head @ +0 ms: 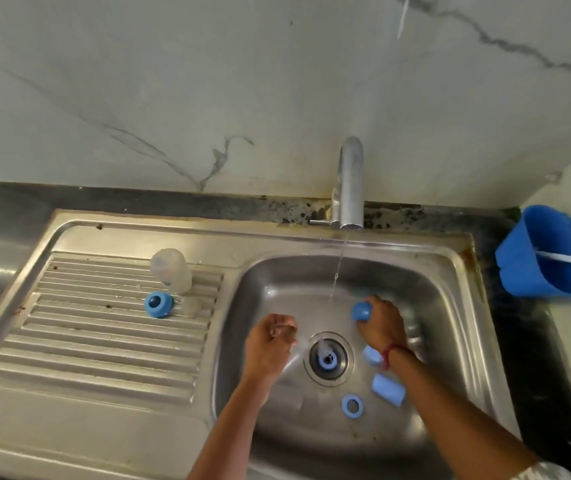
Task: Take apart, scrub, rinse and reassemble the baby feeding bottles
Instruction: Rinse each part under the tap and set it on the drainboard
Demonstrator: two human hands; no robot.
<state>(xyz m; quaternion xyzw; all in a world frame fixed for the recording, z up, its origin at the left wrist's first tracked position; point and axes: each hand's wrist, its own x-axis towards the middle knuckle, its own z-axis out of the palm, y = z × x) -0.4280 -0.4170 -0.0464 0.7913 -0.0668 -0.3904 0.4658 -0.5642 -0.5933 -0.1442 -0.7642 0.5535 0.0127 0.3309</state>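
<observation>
My right hand [382, 323] grips a blue cap [360, 311] in the sink basin [277, 271], just below the thin stream from the tap. My left hand [270, 337] is curled round a clear, blurred piece [294, 360], apparently a bottle body, that reaches toward the drain. A blue collar with a clear teat [326, 358] sits on the drain. Loose in the basin lie two blue caps [388, 389] [371, 355] and a blue ring [352, 406]. On the drainboard stand a clear bottle [171, 270], a blue collar [157, 304] and a clear teat [191, 305].
The steel tap [350, 181] runs at the back of the sink against a marble wall. A blue tub [547, 251] with a white stick in it stands on the dark counter at the right. The ribbed drainboard [104, 341] lies to the left.
</observation>
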